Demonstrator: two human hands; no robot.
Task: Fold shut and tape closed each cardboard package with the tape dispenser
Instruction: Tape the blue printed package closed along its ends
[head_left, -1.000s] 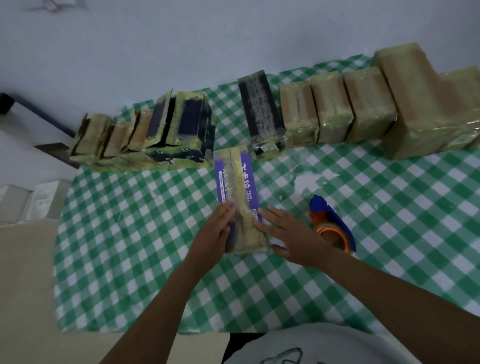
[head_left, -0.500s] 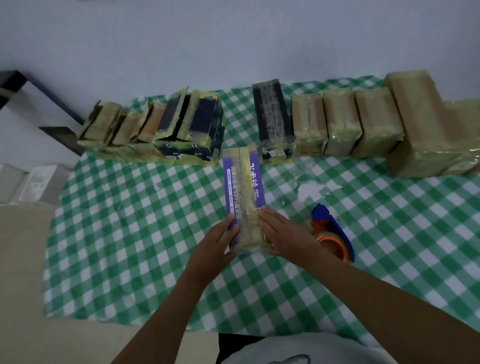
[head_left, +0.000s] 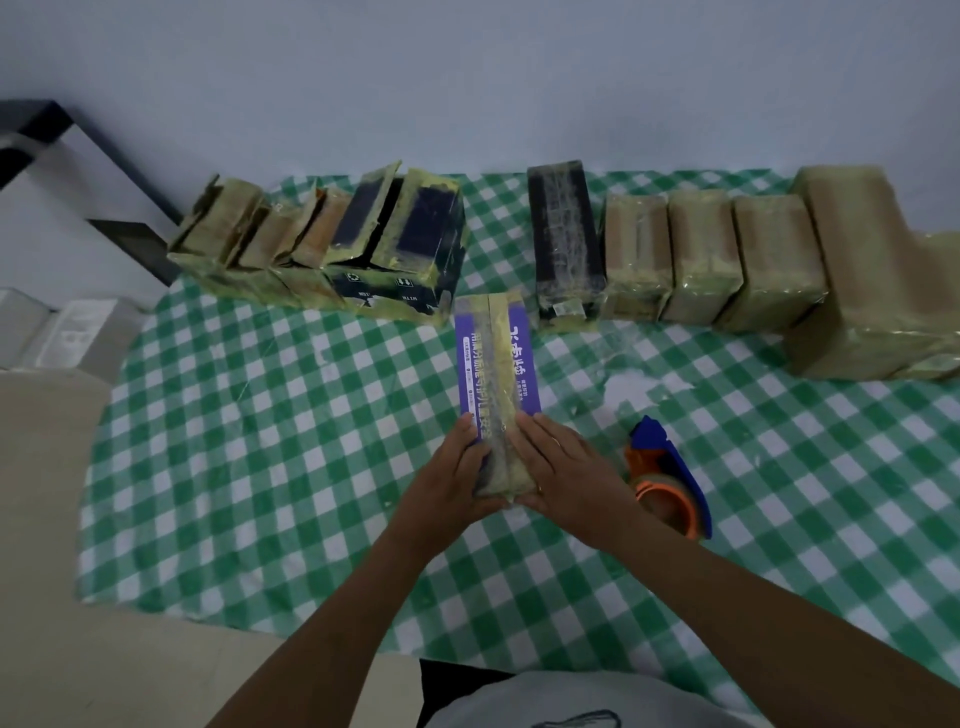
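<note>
The purple package lies at the middle of the table. The left hand and right hand press its near end, each grip open and flat-fingered. Best to smooth the centre tape outward, firmly. The tape dispenser sits just right.

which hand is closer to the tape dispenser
Right. The right hand presses the purple package on its right side, beside the tape dispenser; the left hand presses its left side, farther away.
</note>
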